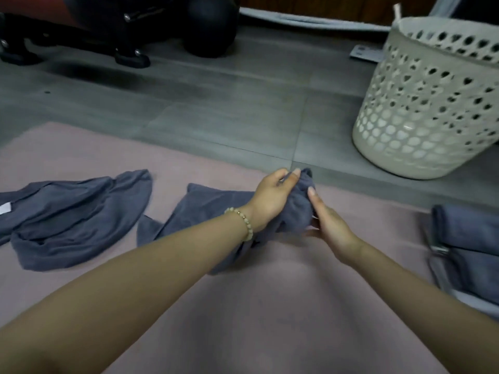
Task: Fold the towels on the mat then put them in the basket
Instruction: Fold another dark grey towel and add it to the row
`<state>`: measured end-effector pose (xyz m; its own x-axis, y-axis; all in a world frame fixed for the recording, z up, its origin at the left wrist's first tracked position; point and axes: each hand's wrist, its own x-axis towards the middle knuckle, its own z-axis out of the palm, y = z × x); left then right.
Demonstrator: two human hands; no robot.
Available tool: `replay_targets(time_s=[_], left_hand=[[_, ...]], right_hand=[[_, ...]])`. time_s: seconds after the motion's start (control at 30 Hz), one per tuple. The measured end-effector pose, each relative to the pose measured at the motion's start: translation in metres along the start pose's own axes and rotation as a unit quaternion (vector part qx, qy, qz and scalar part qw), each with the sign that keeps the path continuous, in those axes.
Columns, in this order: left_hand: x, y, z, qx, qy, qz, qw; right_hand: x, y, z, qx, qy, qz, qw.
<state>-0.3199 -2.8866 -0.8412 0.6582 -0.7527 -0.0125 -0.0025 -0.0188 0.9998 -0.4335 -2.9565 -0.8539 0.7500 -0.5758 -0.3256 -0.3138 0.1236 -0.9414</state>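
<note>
A grey-blue towel [205,209] lies bunched on the pink mat [270,306] in the middle of the view. My left hand [272,198], with a bead bracelet on its wrist, grips the raised end of this towel. My right hand [328,222] holds the same bunched end from the right side. A second crumpled grey-blue towel [73,220] lies on the mat to the left. Folded grey-blue towels [467,249] sit stacked at the mat's right edge. The white perforated basket [429,103] stands on the floor at the far right.
Grey floor tiles [216,103] stretch beyond the mat. Black furniture legs [132,58] and a dark ball [208,25] stand at the back left. A pale rug edge [310,20] and a small card [364,52] lie behind the basket.
</note>
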Motion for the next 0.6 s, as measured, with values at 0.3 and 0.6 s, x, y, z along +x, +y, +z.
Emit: replay_targets(time_s=[0.3,0.6], left_hand=[[-0.003,-0.037,0.008,0.112,-0.079,-0.073,0.988],[-0.003,0.004,0.002,0.061,-0.076,-0.04,0.994]], right_hand=[[-0.041,0.067,-0.112,-0.131,0.058,0.069,0.987],[-0.025,0.028,-0.048,-0.097,-0.15,0.065,0.982]])
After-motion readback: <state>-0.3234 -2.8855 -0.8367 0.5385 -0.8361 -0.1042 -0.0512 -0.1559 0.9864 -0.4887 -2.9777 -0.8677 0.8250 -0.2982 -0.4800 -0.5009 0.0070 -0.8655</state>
